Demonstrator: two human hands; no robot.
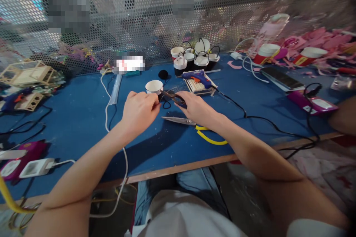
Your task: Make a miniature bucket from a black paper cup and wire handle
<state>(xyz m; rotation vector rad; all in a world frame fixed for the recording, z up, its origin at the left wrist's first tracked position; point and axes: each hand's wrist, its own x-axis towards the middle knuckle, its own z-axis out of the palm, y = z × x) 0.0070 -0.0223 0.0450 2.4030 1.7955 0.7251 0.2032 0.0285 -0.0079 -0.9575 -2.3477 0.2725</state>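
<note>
Hands brought together at a blue table, dark pliers in the right

Left hand and right hand come close together above the middle of the table. The right hand grips the dark pliers, their tip pointing toward the left thumb. The left hand is closed, fingers curled in and thumb pressed against them; whatever it pinches is too small and too hidden to make out with confidence.

Largest around them is the blue table, wooden-edged, with a perforated metal screen along its far side. Against that screen, right of centre, stands a cluster of cups, white above and mostly black below, with thin black handles arching over them. Scissors with yellow handles lie nearer the person, blades pointing left, the handles partly beneath the right forearm. A blue glue gun rests on a pale stick frame in front of the cups, its black cord trailing right. One separate white cup sits just beyond the hands, its lower part mostly concealed. Behind it lies a black ball. Smallest is a thin black loop on the table between the hands.
</note>
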